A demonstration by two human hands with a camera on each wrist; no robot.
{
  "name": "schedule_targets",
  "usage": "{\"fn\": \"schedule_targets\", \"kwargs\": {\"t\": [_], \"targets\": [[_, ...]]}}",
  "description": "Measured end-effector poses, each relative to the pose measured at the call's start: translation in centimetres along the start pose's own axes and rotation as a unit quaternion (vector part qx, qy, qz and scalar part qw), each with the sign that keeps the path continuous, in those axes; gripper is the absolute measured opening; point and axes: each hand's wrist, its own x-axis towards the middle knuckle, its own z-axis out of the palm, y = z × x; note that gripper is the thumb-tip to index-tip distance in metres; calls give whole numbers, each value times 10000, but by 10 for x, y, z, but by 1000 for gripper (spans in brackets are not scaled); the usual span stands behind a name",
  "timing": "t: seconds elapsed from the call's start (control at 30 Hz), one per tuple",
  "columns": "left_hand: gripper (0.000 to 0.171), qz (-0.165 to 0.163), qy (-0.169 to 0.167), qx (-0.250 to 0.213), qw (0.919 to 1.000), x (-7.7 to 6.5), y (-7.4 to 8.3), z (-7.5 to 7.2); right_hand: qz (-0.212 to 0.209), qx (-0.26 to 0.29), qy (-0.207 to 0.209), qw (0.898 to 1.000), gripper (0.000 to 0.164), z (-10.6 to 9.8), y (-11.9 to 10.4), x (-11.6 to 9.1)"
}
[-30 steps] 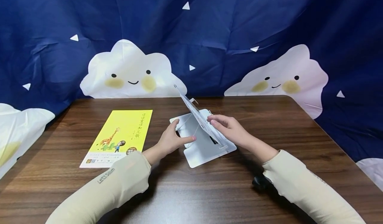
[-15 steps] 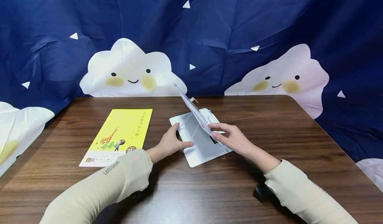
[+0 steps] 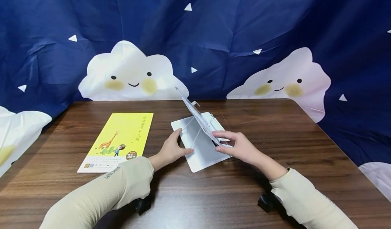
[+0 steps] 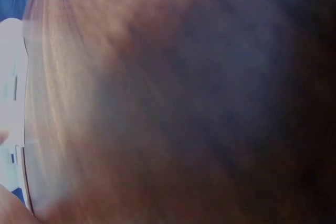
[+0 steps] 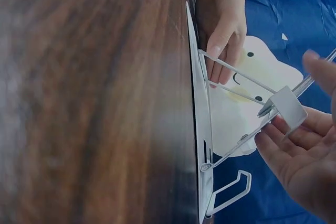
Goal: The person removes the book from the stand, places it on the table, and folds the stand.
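A white folding book stand [image 3: 200, 151] lies with its base on the table and its panel [image 3: 198, 118] raised at a slant. Thin wire struts [image 5: 241, 72] run between base and panel. At the base's left edge my left hand [image 3: 171, 151] holds on, thumb over the top; its other fingers are partly hidden. My right hand [image 3: 239, 145] grips the raised panel near its lower right edge. In the right wrist view, the right thumb and fingers [image 5: 278, 145] lie on opposite sides of the panel, near a white clip [image 5: 289, 109].
A yellow book [image 3: 122, 134] with a giraffe on its cover lies flat left of the left hand. The brown wooden table [image 3: 195, 201] ends at the back against a blue cloud-print curtain [image 3: 213, 25]. Black straps [image 3: 265, 201] show below the sleeves.
My right hand has shifted down along the panel and closed on its edge, uncovering the white clip part behind. The left hand has slid slightly down the base's edge. The panel keeps its slant.
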Motion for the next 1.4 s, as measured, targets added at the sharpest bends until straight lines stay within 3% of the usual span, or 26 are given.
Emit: {"fn": "schedule_targets", "kwargs": {"t": [0.37,0.93,1.07,1.3,1.4], "targets": [[79,6,-41,75,10000,2,-1,-2,180,106,351,9992,37,4,4,-2],[76,73,-1,227,9997,2,-2,-2,216,-26,562,9982,34,5,4,-5],[76,105,12,258,9996,2,-1,-2,308,-15,764,9966,32,3,5,-7],[77,111,5,283,9995,2,-2,-2,41,138,1183,9929,27,1,11,-10],[77,83,-1,263,9996,2,-1,-2,197,152,1216,9923,27,0,10,-10]]}}
